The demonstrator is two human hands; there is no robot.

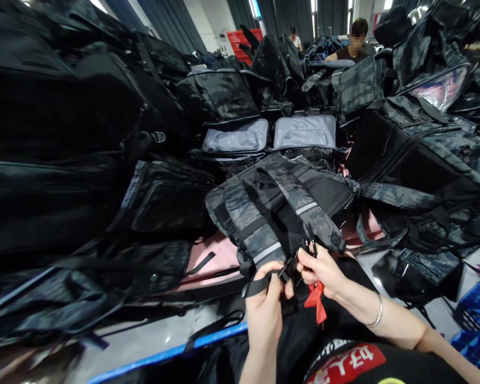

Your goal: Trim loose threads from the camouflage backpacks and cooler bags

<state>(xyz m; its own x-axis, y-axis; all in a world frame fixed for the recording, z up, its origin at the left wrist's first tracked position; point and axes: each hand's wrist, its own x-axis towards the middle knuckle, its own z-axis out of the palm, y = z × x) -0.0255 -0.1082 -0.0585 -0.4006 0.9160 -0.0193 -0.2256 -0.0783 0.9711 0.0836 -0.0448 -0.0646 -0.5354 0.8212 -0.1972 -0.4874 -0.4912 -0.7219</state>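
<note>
A grey-black camouflage backpack [280, 208] lies in front of me with its padded shoulder straps and mesh back facing up. At its near edge my left hand [267, 290] is closed around a black webbing strap [256, 287] and holds the black plastic buckle [285, 273]. My right hand [318, 269] is closed beside it, its thumb and finger pinching close to the buckle. Two dark prongs, seemingly thread snips [310, 240], stick up from the right hand. A red cloth strip [315, 303] hangs below that hand. The fingers partly hide the buckle.
Camouflage bags are piled on the left [168, 197] and right [432, 154]. Open bags with grey lining [304, 132] lie behind. Pink material [212, 253] shows underneath. Blue crates [478, 309] stand at lower right, and a blue bar [176, 352] crosses below. A person [356, 45] is at the back.
</note>
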